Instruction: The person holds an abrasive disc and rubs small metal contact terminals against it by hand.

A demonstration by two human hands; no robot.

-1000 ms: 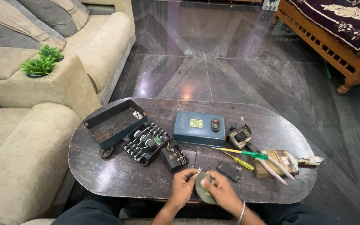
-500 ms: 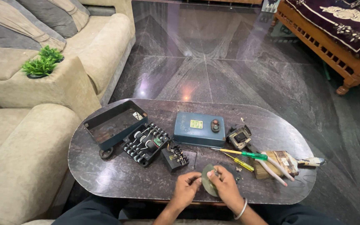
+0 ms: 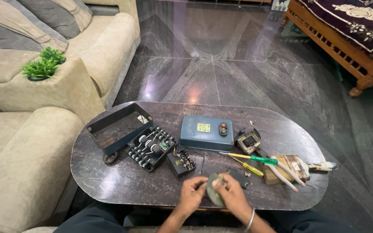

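Both hands grasp a grey disc (image 3: 214,194) over the desk's (image 3: 109,181) near edge: left hand (image 3: 193,195) pinches its left rim, right hand (image 3: 232,196) its right. Better keep it low above the desk, fingertip grip firm, clear of the black relay (image 3: 181,163).

A home living room: sofa (image 3: 26,142), polished floor (image 3: 221,64), coffee table (image 3: 121,185).

Bare forearms, silver bangle (image 3: 250,219) at right wrist, dark trousers (image 3: 96,218).
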